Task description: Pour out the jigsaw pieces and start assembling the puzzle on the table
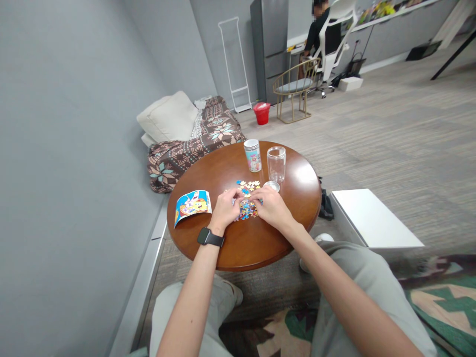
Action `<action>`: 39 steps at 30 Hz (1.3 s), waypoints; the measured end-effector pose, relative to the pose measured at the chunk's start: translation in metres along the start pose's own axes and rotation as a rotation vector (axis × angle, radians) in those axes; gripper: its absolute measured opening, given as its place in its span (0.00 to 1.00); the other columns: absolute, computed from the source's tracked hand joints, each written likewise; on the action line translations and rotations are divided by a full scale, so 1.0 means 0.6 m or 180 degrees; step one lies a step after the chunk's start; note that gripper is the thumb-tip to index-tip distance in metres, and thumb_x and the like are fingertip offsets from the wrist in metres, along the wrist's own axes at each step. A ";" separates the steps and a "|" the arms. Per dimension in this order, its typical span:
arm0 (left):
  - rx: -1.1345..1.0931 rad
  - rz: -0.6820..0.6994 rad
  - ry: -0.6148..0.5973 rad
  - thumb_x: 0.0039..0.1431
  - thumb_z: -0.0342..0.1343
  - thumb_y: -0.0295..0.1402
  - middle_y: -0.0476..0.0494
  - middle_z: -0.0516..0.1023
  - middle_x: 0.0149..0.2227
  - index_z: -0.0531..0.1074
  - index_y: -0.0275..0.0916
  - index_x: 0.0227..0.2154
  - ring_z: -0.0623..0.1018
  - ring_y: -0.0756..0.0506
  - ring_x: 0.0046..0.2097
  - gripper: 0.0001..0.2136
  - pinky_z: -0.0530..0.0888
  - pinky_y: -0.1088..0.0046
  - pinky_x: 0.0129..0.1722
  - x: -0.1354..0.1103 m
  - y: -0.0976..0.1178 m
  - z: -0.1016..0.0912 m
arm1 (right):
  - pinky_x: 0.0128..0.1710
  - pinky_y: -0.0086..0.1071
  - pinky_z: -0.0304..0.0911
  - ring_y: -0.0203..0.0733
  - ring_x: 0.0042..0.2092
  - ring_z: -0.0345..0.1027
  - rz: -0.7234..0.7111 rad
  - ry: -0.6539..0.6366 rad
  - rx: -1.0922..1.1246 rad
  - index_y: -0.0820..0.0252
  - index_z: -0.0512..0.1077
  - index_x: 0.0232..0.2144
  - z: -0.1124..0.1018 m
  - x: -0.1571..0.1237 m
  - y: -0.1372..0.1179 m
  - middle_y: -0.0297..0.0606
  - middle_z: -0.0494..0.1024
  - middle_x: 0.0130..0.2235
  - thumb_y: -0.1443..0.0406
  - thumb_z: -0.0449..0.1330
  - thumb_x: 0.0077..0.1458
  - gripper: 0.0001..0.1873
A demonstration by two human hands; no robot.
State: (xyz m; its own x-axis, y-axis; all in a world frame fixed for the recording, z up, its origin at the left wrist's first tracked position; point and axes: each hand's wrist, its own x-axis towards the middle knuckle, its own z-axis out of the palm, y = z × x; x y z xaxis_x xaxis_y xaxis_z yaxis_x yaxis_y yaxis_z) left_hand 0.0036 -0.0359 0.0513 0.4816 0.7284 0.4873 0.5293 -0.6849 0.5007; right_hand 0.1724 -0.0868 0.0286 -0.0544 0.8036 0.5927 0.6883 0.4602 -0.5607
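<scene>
On the round brown table [245, 253] lies a loose heap of small jigsaw puzzle pieces [246, 214], mostly blue, yellow and pale. My left hand [225, 207], with a black watch on its wrist, is at the heap's left side with fingers curled inward. Facing it from the right is my right hand [270, 206], its fingers bent and drawn together over the pieces. Whatever sits between the fingertips of either hand is too small to make out. A curled cartoon picture sheet [193, 204] lies to the left.
Behind the heap stand a labelled jar [253, 156] with a lid and a clear open jar [276, 166]. A round silver lid [272, 186] lies near my right hand. A white box [375, 218] is right of the table; a patterned sofa [208, 134] is behind. A person [316, 32] sits farther back.
</scene>
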 end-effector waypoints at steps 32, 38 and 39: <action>-0.0146 0.0328 -0.0112 0.62 0.50 0.24 0.47 0.75 0.33 0.68 0.40 0.31 0.75 0.47 0.36 0.06 0.72 0.71 0.39 0.000 0.012 0.000 | 0.44 0.43 0.67 0.47 0.41 0.68 -0.0146 0.0256 0.0151 0.55 0.81 0.35 -0.020 0.000 -0.006 0.41 0.80 0.36 0.72 0.56 0.58 0.14; -0.0295 0.0090 -0.0182 0.60 0.50 0.24 0.49 0.74 0.29 0.66 0.40 0.29 0.74 0.47 0.33 0.06 0.71 0.71 0.37 -0.003 0.009 -0.005 | 0.45 0.42 0.66 0.44 0.41 0.69 -0.0362 0.0191 0.0495 0.53 0.79 0.34 -0.024 0.000 -0.008 0.37 0.81 0.37 0.71 0.56 0.59 0.12; -0.0272 0.0094 -0.0117 0.59 0.50 0.24 0.49 0.74 0.30 0.66 0.40 0.29 0.74 0.47 0.33 0.06 0.71 0.71 0.37 -0.003 0.009 -0.004 | 0.46 0.42 0.65 0.44 0.41 0.69 -0.0313 0.0225 0.0470 0.54 0.79 0.34 -0.024 0.000 -0.008 0.38 0.80 0.37 0.71 0.56 0.60 0.12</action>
State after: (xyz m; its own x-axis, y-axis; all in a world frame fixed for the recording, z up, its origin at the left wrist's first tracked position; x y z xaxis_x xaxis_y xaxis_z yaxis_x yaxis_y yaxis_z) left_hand 0.0038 -0.0410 0.0550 0.5222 0.7070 0.4769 0.4538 -0.7038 0.5466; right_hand 0.1794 -0.0946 0.0394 -0.0616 0.7259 0.6850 0.5683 0.5897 -0.5738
